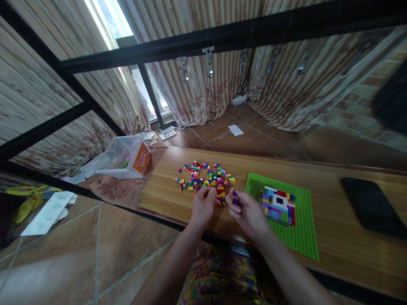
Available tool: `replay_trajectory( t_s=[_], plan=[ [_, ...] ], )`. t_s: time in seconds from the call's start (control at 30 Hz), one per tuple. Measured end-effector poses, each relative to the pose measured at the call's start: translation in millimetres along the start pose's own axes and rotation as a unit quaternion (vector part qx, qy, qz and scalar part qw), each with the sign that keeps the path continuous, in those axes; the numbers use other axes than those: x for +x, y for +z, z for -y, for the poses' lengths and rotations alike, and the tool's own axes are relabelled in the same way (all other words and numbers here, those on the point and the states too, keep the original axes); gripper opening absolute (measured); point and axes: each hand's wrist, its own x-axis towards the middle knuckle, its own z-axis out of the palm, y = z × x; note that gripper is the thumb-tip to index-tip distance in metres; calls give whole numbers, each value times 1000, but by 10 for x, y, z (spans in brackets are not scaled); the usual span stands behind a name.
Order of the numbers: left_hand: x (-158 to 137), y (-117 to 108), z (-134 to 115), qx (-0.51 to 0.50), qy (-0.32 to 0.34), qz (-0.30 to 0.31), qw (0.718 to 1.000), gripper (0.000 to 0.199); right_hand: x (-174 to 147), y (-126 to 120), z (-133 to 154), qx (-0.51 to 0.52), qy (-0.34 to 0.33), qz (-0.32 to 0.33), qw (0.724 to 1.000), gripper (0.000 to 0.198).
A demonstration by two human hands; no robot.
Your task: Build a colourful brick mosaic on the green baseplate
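Observation:
A loose heap of small coloured toy bricks (pixel 222 173) lies on the wooden bench top. My left hand (pixel 203 206) reaches the near side of the heap, its thumb and fingertips closed together; whatever is between them is too small to make out. Just to its right, my right hand (pixel 246 209) has its fingers curled around dark purple bricks (pixel 235 197). Beside that hand is a green baseplate (pixel 303 220). On the plate stands a low square build of multicoloured bricks (pixel 275 209) with a white-edged dark square opening near its top.
A black phone (pixel 373 207) lies at the bench's right. Left of the bench sits a clear plastic bin (pixel 122 159) with an orange label. A dark metal frame (pixel 178 48) crosses in front of striped curtains (pixel 203 97). White packaging (pixel 47 214) rests on the tiled floor.

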Motion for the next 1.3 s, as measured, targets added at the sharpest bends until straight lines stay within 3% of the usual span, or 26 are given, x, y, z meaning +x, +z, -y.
replay_trajectory(
  t_s=[0.1,0.2,0.27,0.33,0.4,0.43,0.63,0.83,1.03,1.2,1.3],
  plan=[
    [202,-74,40,90,65,-12,994,24,132,-46,67,-37,-5,-10,999,21],
    [348,-122,91,157,92,-3,983,21,371,-53,108,-211,-50,-43,975,30],
    [396,-141,122,164,90,0,982,20,557,-32,137,-406,-111,-64,905,33],
    [409,-157,143,155,85,-5,984,18,728,3,167,-609,-143,-39,779,33],
    [395,-182,147,142,82,-14,986,19,854,42,184,-724,-136,-14,677,34],
    [381,-203,142,136,81,-19,987,19,897,59,185,-751,-128,-4,648,34],
    [257,-445,67,80,57,-54,994,25,948,88,168,-807,-109,56,578,30],
    [191,-686,21,-15,-10,-60,998,32,902,76,245,-852,-110,92,503,30],
    [210,-789,-8,-74,-36,-48,995,33,895,92,249,-867,-94,98,480,31],
    [266,-848,-54,-159,-40,32,986,38,956,124,235,-841,-77,87,529,29],
    [303,-902,-79,-189,-44,72,978,38,998,109,238,-831,-71,87,544,27]
  ],
)
